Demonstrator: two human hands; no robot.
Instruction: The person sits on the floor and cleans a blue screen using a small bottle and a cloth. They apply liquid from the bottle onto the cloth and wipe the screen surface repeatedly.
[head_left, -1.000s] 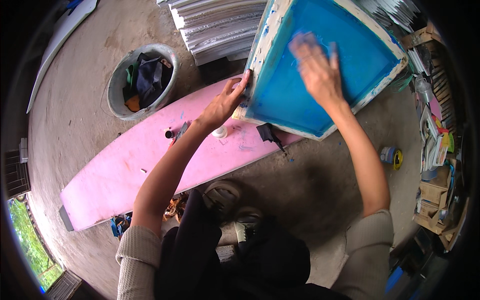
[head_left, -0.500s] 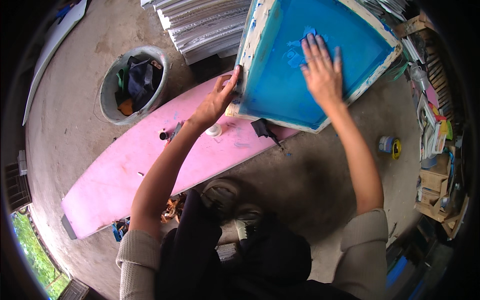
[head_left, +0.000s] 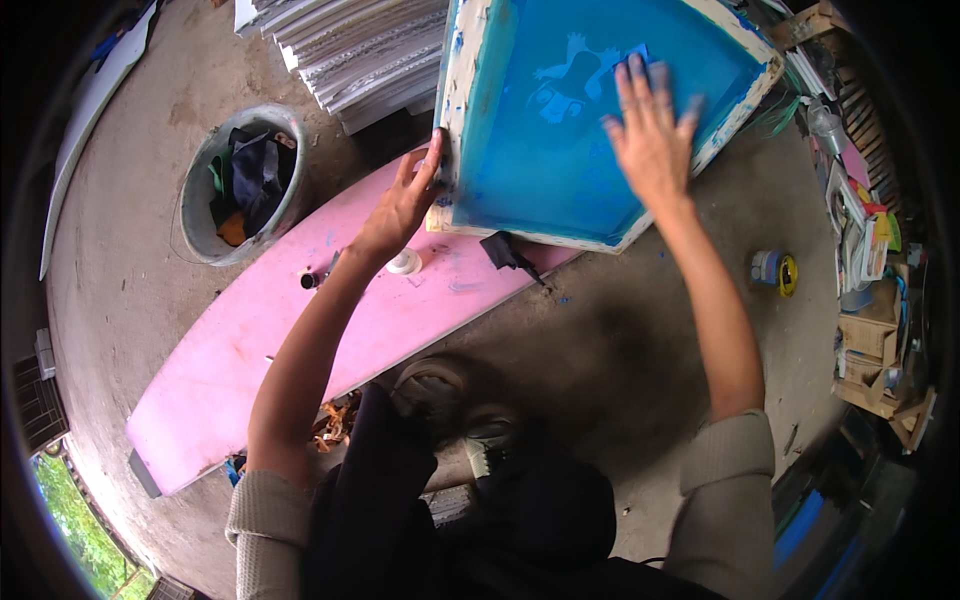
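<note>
A screen-printing frame (head_left: 444,170) with a pale, paint-stained wooden rim and blue mesh (head_left: 520,150) stands before me, its near corner over a pink board. My left hand (head_left: 395,205) is at the frame's left rim, fingers along the edge; its thumb is hard to see. My right hand (head_left: 652,150) lies on the mesh with its fingers stretched and spread, slightly blurred. Beneath its fingertips shows a small darker-blue piece (head_left: 632,55), perhaps cloth. Left of that hand, a lighter figure pattern (head_left: 575,80) shows on the mesh.
Under the frame lies the long pink board (head_left: 230,370), bearing a white-capped container (head_left: 404,262), a small dark cup (head_left: 309,279) and a black rag (head_left: 508,252). A bucket of cloths (head_left: 245,185) stands left, beside stacked white sheets (head_left: 345,50). A tape roll (head_left: 788,274) lies right.
My right hand has slid rightward over the mesh, uncovering more of the light figure. The whole scene has shifted left in view. My left hand stays at the rim.
</note>
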